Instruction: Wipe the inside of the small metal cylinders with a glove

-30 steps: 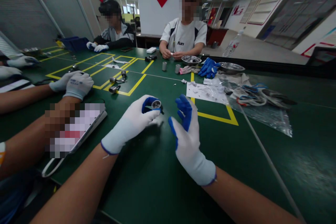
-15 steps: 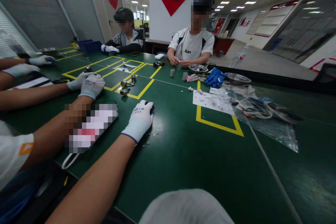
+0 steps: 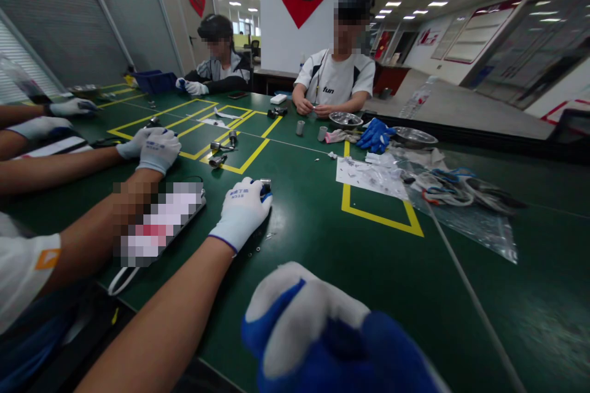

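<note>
My left hand, in a white glove with blue on its fingers, rests on the green table. Its fingers are curled round a small shiny metal cylinder, of which only the end shows. Just below that wrist lie several tiny nuts or washers and a thin metal bit. Close to the camera, my right hand is raised above the table's near side, in a white and blue glove. Its fingers are bent together, and whatever they may hold is hidden.
To the left, a co-worker's gloved hands rest near metal fittings. A phone-like object lies by that forearm. Across the table sit two people. Grey cylinders, blue gloves, metal bowls and a plastic bag occupy the far right.
My right hand has risen from the bottom edge, turning so its curled fingers show. My left hand has tilted a little, and more of the metal cylinder shows at its fingertips.
</note>
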A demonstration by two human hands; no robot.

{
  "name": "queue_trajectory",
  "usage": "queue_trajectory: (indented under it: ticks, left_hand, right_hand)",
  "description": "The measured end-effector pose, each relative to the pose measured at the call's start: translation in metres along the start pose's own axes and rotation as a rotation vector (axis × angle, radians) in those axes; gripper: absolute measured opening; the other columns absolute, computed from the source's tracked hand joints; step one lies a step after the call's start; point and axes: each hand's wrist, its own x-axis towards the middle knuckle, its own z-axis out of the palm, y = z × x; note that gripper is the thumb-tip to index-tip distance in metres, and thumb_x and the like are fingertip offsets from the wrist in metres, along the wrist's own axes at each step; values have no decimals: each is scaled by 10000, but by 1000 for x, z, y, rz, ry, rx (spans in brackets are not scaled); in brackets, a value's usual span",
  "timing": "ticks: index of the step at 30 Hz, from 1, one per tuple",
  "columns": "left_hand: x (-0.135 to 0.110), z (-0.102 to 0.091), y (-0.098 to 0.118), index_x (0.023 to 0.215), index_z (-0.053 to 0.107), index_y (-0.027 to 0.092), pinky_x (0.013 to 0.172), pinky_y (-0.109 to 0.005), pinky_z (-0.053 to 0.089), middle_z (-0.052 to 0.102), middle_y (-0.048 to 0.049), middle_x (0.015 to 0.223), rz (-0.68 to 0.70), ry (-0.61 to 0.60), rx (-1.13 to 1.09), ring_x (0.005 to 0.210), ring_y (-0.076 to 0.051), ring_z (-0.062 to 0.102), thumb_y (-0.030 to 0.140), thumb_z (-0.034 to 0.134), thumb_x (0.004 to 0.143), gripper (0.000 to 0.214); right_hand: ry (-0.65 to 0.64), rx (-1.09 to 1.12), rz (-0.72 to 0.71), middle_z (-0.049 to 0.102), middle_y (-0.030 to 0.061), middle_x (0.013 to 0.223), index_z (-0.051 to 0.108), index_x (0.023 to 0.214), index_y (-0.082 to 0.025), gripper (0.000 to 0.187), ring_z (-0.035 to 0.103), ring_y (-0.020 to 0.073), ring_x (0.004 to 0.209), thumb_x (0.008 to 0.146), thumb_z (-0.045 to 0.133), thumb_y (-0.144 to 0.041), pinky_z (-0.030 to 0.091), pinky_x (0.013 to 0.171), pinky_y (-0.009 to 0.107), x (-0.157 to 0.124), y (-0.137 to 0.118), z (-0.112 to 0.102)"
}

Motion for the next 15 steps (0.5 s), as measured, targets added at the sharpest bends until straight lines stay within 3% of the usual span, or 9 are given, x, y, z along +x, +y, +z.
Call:
queue_trajectory:
  ticks: [3, 5, 7, 12, 15]
  left_hand:
    - [2, 5, -2, 1275, 739, 178, 1037, -505, 531, 693, -196, 1306, 25, -22, 19, 1234, -394, 654, 429, 584, 987, 412]
    - [5, 10, -3, 1311, 734, 188, 1089, -499, 505, 681, -187, 1372, 48, -15, 18, 1289, -388, 625, 444, 584, 991, 436]
    - [8, 15, -4, 1313, 738, 190, 1143, -476, 474, 676, -169, 1415, 59, -5, 6, 1327, -367, 605, 451, 588, 992, 440]
    - [18, 25, -6, 1395, 694, 211, 1216, -439, 422, 627, -123, 1526, 22, 22, -43, 1426, -317, 553, 481, 547, 1014, 490]
    - [26, 28, -7, 1487, 630, 216, 1237, -455, 398, 590, -125, 1574, -5, 22, -57, 1472, -315, 520, 497, 491, 1035, 550]
  right_hand:
    - [80, 71, -43, 738, 84, 1022, 747, 1102, -368, 474, 743, 319, 961, 1040, 373, -655, 639, 788, 504, 21, 24, 9]
    - [143, 101, -89, 733, 92, 946, 741, 985, -296, 518, 729, 283, 888, 1066, 355, -633, 617, 805, 462, 29, 40, 13]
    - [221, 119, -148, 725, 91, 882, 729, 929, -258, 487, 714, 277, 839, 1034, 466, -654, 596, 798, 451, 33, 56, 16]
    - [578, 182, 191, 763, 100, 930, 753, 944, -259, 581, 725, 305, 930, 994, 477, -768, 595, 889, 472, 33, 92, 19]
    - [666, 234, 320, 780, 102, 941, 765, 937, -255, 637, 737, 313, 977, 939, 503, -835, 605, 887, 462, 31, 103, 19]
